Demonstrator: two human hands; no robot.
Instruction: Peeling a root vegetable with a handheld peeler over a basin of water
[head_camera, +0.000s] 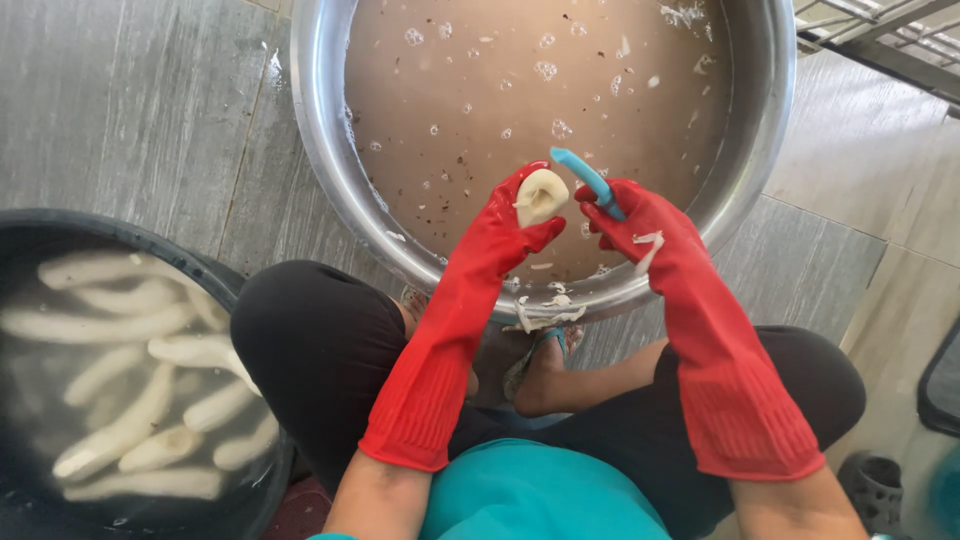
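While poised over a wide steel basin (320, 120) of murky brown water, left red rubber-gloved hand (515, 225) clamped around a pale peeled root piece (540, 195), right gloved hand (640, 225) closed on a blue-handled peeler (588, 180), black tub (215, 275) of smooth white roots at left.

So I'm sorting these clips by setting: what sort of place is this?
Probably a home wash or food-prep spot on a tiled floor. A metal basin of murky water, a dark tub of peeled white roots, and gloved hands, left and right, suggest it.
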